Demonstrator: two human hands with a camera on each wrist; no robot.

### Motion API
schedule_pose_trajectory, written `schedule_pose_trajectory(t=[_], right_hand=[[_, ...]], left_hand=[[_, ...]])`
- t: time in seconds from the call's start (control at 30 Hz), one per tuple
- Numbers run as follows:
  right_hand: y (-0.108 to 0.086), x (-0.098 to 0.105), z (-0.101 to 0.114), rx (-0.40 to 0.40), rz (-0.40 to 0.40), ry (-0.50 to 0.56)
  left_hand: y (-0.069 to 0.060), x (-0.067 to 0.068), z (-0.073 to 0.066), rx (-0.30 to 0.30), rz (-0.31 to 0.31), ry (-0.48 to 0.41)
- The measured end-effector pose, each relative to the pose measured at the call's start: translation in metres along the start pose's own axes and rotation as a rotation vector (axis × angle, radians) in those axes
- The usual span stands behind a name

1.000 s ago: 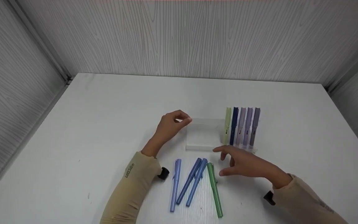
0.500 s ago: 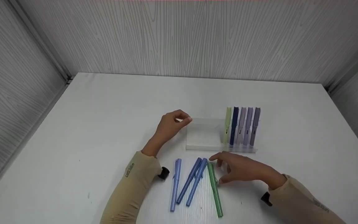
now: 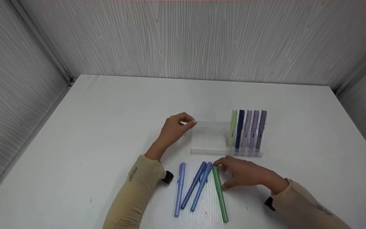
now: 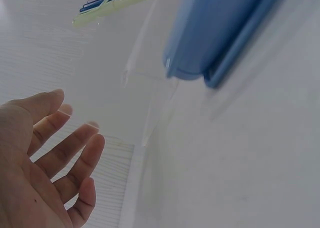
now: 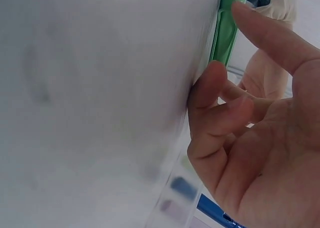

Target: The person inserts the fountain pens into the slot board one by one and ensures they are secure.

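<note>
In the head view my left hand [image 3: 176,128] pinches the upper left corner of a clear pen stand [image 3: 211,151] between thumb and fingertips. In the left wrist view those fingers [image 4: 75,148] lie at the edge of its see-through panel. My right hand [image 3: 245,171] is at the cap end of a green pen [image 3: 220,197] lying on the table. Its index fingertip reaches the pen's top end, and the thumb lies at the clip side, with a wide gap between them. The right wrist view shows the thumb against the green pen [image 5: 227,30].
Several pens, among them a pale green pen [image 3: 233,127] and a navy pen [image 3: 240,128], lean side by side in the stand's right part. Left of the green pen lie a light-blue pen [image 3: 179,189] and two blue pens, one darker [image 3: 193,186], one brighter [image 3: 201,187].
My right hand has come down and left from the stand's front edge to the green pen. The left hand has stayed at the stand's corner. The pens lie as before.
</note>
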State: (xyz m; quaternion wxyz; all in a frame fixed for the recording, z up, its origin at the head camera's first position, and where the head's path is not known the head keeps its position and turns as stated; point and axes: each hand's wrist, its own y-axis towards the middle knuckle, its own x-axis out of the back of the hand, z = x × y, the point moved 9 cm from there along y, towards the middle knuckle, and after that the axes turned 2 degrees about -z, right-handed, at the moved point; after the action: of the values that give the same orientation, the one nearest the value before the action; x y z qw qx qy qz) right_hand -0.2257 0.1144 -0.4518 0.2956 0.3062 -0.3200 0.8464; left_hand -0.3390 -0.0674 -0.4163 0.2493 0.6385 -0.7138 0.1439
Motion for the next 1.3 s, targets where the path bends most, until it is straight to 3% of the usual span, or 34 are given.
schedule_pose_trajectory(t=[0.3, 0.67, 1.03, 1.3], right_hand=[[0.001, -0.004, -0.002, -0.028, 0.0, -0.035], [-0.003, -0.002, 0.002, 0.023, -0.024, -0.08], [-0.01, 0.009, -0.001, 0.012, -0.088, 0.009], [-0.013, 0.018, -0.01, -0.039, -0.114, 0.207]], left_hand=[[0.0, 0.0, 0.0, -0.001, 0.005, -0.006], [0.0, -0.001, -0.003, -0.024, 0.006, 0.0], [0.0, 0.0, -0.003, -0.032, 0.002, 0.0], [0.001, 0.0, -0.003, -0.034, 0.006, -0.011]])
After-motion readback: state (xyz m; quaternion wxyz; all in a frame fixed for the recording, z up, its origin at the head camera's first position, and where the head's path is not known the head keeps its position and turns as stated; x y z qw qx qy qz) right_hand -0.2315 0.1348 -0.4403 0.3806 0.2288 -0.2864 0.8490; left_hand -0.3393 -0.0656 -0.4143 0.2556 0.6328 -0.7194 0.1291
